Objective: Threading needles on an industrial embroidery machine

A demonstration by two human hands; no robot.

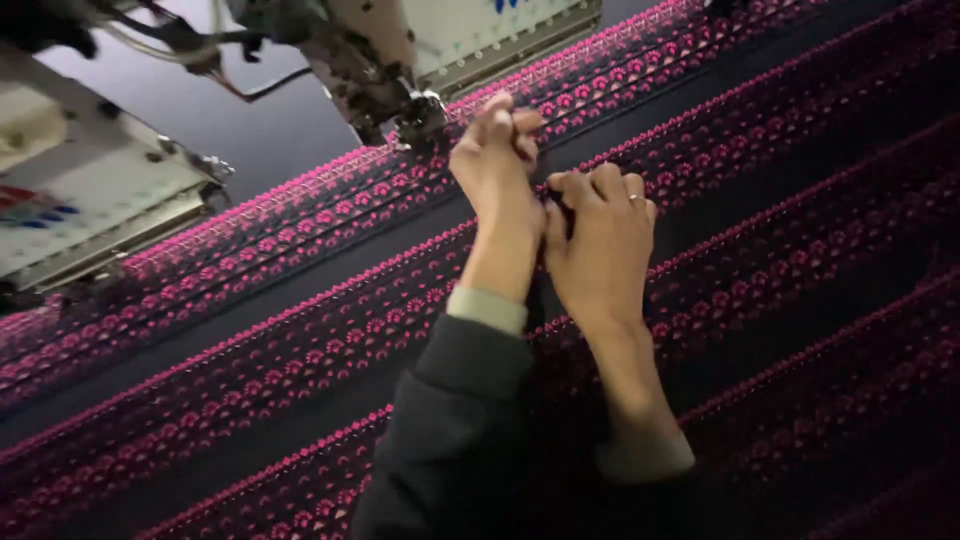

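Note:
A wide black cloth point(800, 250) with rows of pink embroidered patterns lies stretched under an embroidery machine. My left hand point(495, 165) reaches up to the needle area of a machine head point(400, 95), its fingers pinched together as if on a fine thread too thin to see. Right beside it, my right hand point(600, 245) is curled with closed fingers and rests on the cloth; a ring shows on one finger. Both arms wear dark sleeves with pale cuffs.
A second machine head point(90, 190) with a white panel and coloured marks stands at the left above the cloth. Cables hang at the top left. A bare grey machine bed point(250, 130) shows between the two heads.

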